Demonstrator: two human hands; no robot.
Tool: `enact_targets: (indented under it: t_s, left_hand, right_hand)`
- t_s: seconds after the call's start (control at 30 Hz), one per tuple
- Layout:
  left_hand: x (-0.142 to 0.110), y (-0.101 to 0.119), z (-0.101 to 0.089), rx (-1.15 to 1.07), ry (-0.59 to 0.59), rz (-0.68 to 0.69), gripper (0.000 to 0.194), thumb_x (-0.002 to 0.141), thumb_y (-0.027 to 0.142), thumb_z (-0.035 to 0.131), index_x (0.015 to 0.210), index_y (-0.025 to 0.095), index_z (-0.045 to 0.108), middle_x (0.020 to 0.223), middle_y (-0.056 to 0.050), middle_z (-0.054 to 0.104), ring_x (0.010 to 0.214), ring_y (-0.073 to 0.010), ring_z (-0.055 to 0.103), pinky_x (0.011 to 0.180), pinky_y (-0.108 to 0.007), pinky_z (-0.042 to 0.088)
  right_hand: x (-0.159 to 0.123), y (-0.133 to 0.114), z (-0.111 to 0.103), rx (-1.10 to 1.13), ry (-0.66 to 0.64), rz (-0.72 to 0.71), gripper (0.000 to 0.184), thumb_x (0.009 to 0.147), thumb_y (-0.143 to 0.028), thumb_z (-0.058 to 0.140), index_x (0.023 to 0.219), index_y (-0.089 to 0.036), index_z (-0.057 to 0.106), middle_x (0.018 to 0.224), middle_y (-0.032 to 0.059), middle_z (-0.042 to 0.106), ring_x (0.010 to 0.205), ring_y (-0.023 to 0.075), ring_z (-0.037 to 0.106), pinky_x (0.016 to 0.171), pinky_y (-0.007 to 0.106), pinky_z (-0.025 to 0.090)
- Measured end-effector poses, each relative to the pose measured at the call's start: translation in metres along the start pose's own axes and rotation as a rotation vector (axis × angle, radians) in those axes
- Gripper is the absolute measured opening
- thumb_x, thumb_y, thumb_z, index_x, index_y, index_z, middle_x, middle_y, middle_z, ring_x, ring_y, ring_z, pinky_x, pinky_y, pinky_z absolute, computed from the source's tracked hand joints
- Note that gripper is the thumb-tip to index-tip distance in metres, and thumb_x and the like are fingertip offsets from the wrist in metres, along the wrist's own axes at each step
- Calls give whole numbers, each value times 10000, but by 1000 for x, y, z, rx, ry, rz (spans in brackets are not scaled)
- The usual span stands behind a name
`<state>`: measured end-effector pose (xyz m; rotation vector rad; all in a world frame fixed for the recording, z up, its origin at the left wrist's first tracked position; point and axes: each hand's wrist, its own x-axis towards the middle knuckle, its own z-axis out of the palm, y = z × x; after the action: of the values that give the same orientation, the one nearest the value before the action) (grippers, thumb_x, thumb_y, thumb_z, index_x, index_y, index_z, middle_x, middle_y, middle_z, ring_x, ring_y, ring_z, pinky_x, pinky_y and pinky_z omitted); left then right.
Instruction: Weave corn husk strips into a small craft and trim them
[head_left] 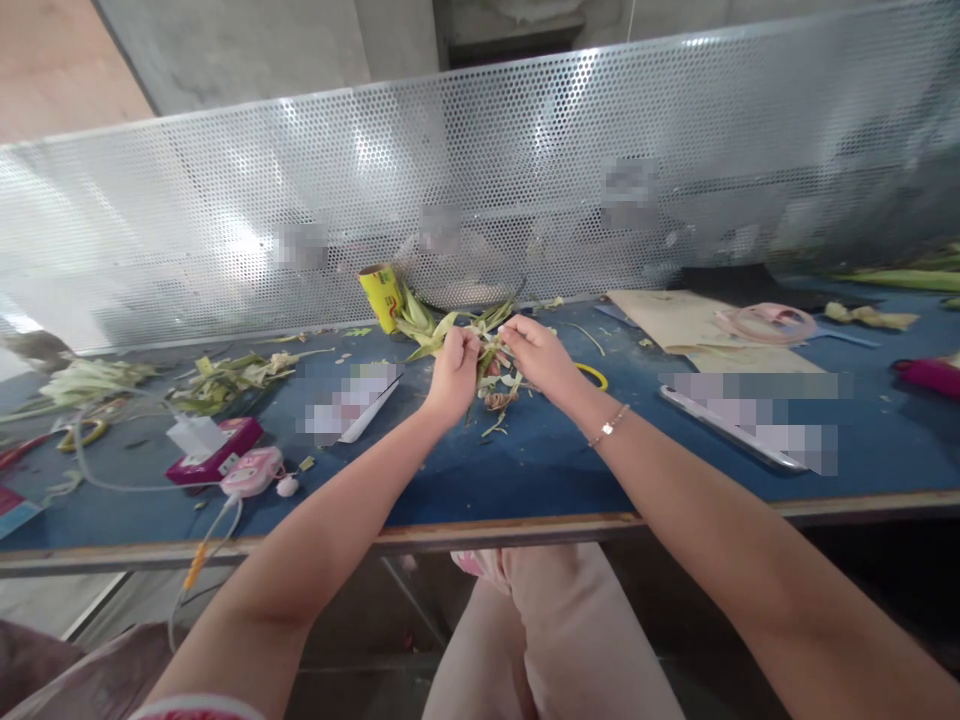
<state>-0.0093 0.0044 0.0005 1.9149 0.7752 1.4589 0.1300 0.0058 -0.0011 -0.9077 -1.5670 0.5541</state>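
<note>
Leaves (430,342) hang just right of the yellow tube (380,298); I see left hand (454,372) and right hand (538,357) pinching them, probably to steady them.

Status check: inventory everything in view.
Leafy strips: several, green, centre
Leafy scraps: many, green-tan, scattered
Cylinder: one, yellow, centre
Blurred slabs: two, pale, left and right
Power block: one, magenta, left
Plug: one, white, on block
Case: one, pink, left
Cables: count unclear, white, left
Rings: two, yellow, left and centre
Sheets: count unclear, tan, right
Coiled strap: one, pink, right
Dark sheet: one, black, right
Object: one, magenta, right edge
Table: one, blue, foreground
Panel: one, silver, behind table
Bracelet: one, silver, right wrist
Legs: two, pale trousers, bottom
Left hand: one, centre
Right hand: one, centre
</note>
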Motion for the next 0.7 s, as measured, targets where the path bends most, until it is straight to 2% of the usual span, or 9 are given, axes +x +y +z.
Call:
enact_targets:
  t_s: [0.13, 0.3, 0.47, 0.7]
  left_hand:
    - [1, 0, 1, -45, 21, -23, 155, 900, 209, 354, 747, 223, 333, 638, 21, 562, 580, -103, 568, 626, -275, 465]
    - [4, -2, 1, -33, 142, -45, 161, 881, 244, 424, 747, 218, 339, 706, 7, 599, 597, -94, 565, 597, -253, 469]
    - [8, -1, -4, -61, 202, -113, 164, 875, 188, 403, 729, 212, 333, 751, -3, 620, 603, -83, 526, 611, -242, 442]
    - [10, -10, -2, -68, 252, -186, 128, 862, 187, 435, 746, 207, 384, 662, 18, 571, 533, -79, 429, 549, -228, 365]
  right_hand:
    - [0, -4, -3, -29, 3, -4, 244, 845, -374, 449, 673, -203, 477, 592, -31, 437, 589, 119, 407, 571, 261, 309]
    - [0, -6, -4, -94, 11, -8, 229, 846, -373, 456, 697, -202, 486, 596, -36, 411, 599, 121, 391, 589, 265, 306]
    - [-6, -12, -2, -151, -107, -97, 222, 867, -353, 434, 708, -203, 473, 616, -37, 409, 601, 117, 381, 600, 265, 295]
    - [-13, -22, 0, -182, -257, -151, 234, 862, -328, 429, 664, -204, 431, 633, -31, 409, 634, 121, 390, 627, 268, 310]
